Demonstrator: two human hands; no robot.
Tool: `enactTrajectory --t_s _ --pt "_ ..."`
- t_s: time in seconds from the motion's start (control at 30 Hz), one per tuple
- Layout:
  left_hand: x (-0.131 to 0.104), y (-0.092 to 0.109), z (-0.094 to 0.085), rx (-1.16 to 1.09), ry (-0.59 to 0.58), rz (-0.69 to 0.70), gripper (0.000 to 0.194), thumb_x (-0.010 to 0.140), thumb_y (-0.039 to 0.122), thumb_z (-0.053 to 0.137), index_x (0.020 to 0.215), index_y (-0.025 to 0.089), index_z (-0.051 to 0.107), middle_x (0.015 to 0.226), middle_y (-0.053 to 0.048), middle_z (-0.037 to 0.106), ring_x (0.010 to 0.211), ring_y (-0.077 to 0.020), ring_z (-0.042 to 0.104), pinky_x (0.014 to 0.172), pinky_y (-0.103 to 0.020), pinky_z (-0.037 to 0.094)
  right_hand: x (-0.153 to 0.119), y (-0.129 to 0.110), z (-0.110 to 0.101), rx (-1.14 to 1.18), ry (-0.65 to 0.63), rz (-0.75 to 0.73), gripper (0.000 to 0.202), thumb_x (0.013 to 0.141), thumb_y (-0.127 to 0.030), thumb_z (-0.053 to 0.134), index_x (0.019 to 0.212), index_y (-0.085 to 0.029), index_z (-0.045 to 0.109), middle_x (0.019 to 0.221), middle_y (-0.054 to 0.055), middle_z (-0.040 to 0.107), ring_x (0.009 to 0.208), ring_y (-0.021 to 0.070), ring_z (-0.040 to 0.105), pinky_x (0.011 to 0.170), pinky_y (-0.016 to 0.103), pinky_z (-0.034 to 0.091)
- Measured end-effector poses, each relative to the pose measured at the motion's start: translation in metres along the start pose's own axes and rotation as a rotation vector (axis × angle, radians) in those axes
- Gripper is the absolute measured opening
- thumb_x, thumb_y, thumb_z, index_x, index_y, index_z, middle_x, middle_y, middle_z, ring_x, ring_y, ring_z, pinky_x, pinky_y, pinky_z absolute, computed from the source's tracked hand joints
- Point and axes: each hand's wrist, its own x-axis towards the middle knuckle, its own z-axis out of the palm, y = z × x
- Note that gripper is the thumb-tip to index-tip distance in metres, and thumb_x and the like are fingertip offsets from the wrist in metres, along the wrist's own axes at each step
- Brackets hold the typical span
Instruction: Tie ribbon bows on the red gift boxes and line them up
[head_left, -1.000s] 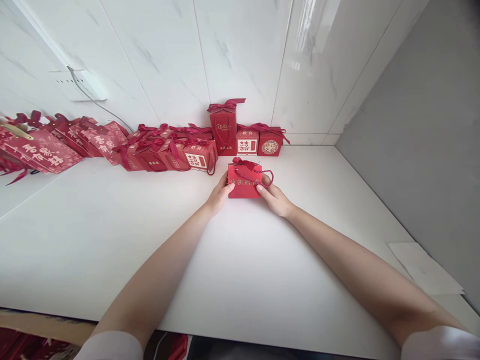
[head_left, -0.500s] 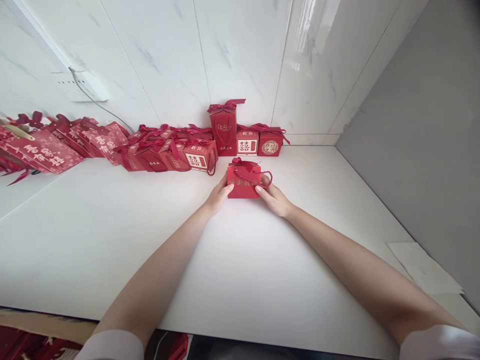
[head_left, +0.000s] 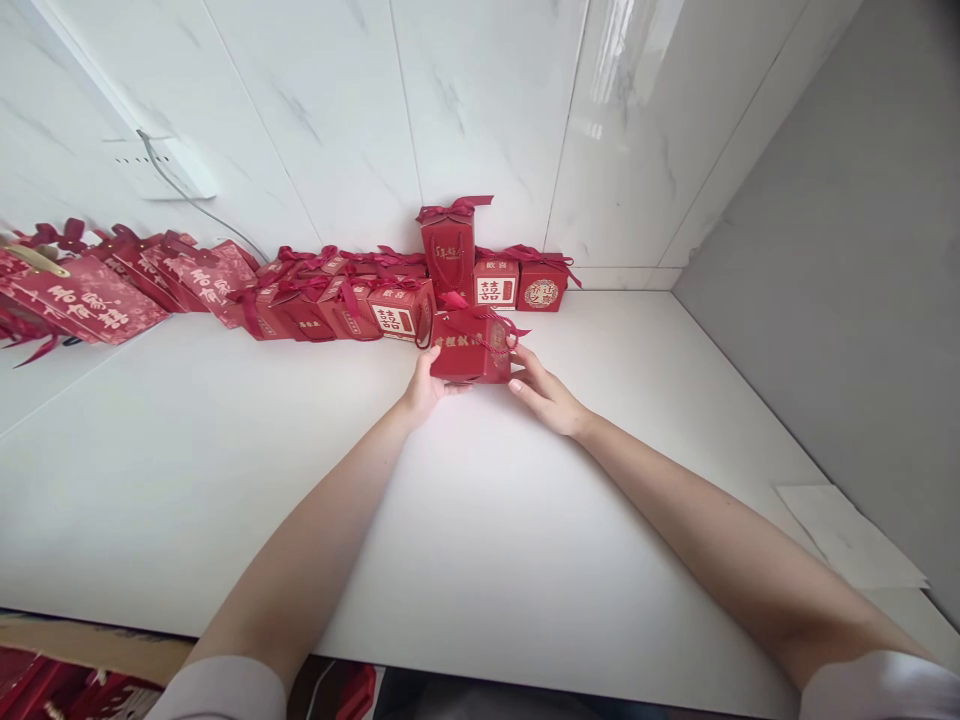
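Observation:
A small red gift box (head_left: 457, 352) with gold lettering, a dark red ribbon bow on top and a twisted cord handle is held just above the white tabletop (head_left: 480, 540), turned so that two of its sides show. My left hand (head_left: 426, 388) is closed on its left side, thumb in front and fingers reaching underneath. At the right side, my right hand (head_left: 551, 395) has thumb and fingers apart; its fingertips are at the box's edge and cord. Whether they press on the box is hard to see.
Behind stand several similar boxes (head_left: 300, 312) in a row along the tiled wall, including a taller upright one (head_left: 448, 250). Flat floral red bags (head_left: 82, 300) lean at left. A white paper (head_left: 847, 535) lies at right; a grey panel (head_left: 840, 250) borders the table.
The box has turned so its right side now shows, and it has shifted slightly left and up. My right hand's fingers have loosened from its side, while my left hand reaches underneath.

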Motion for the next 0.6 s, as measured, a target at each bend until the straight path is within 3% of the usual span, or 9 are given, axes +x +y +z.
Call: enactTrajectory --t_s 0.13,0.37,0.5,0.6 --pt "-0.002 0.008 0.0 0.004 -0.039 -0.053 0.063 0.086 0.061 0.031 0.13 0.02 0.051 0.129 -0.013 0.064 0.108 -0.034 0.064 0.081 -0.049 0.055 -0.002 -0.002 0.001 -0.038 -0.025 -0.043 0.081 0.092 -0.051 0.054 0.155 -0.034 0.006 0.15 0.01 0.039 0.11 0.0251 0.062 0.099 0.046 0.049" --pt "0.001 0.004 -0.003 0.088 -0.032 -0.109 0.063 0.088 0.056 0.022 0.126 0.017 0.055 0.109 -0.012 0.072 0.088 -0.0303 0.07 0.064 -0.04 0.056 -0.002 -0.006 0.001 -0.019 -0.005 -0.069 0.083 0.093 -0.049 0.053 0.155 -0.034 -0.001 0.144 0.011 0.047 0.097 0.0221 0.067 0.093 0.045 0.052" --pt "0.002 -0.001 -0.006 0.113 -0.027 -0.053 0.054 0.085 0.052 0.039 0.126 0.019 0.053 0.108 -0.011 0.071 0.089 -0.0283 0.068 0.066 -0.039 0.057 -0.003 -0.007 0.001 -0.086 0.056 -0.065 0.084 0.092 -0.051 0.053 0.155 -0.033 0.001 0.155 0.011 0.033 0.102 0.0241 0.065 0.093 0.044 0.054" --pt "0.001 -0.004 -0.006 0.156 -0.065 0.036 0.057 0.081 0.05 0.057 0.131 0.024 0.048 0.118 -0.01 0.067 0.097 -0.0277 0.066 0.077 -0.043 0.055 -0.003 -0.007 0.001 -0.164 0.144 -0.012 0.089 0.089 -0.054 0.056 0.155 -0.032 0.0 0.159 0.01 0.025 0.107 0.0275 0.063 0.093 0.046 0.054"
